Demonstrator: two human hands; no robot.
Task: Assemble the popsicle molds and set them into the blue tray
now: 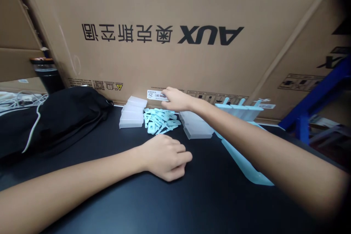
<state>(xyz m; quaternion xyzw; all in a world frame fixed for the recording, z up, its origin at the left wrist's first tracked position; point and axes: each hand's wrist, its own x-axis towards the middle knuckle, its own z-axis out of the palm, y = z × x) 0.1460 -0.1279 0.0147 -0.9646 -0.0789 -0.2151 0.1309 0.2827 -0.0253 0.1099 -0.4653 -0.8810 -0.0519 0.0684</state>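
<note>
Label strip (157, 95), right hand (177, 99) touching

Label (157, 94): small white strip, black print incl. "25", barcode-like mark at its left end. Lies flat at the foot of the cardboard box wall, long axis left-right. Right end hidden under fingertips of right hand (177, 99); rest exposed.

Clips (160, 120): loose heap of small pale-blue flat plastic pieces on black tabletop, overlapping at mixed angles, some with a square hole. Heap sits between two groups of clear cases, just below the label. Near edge of heap lies just beyond the knuckles of left hand (166, 157), not touching as far as can be seen. Count not readable.
</note>
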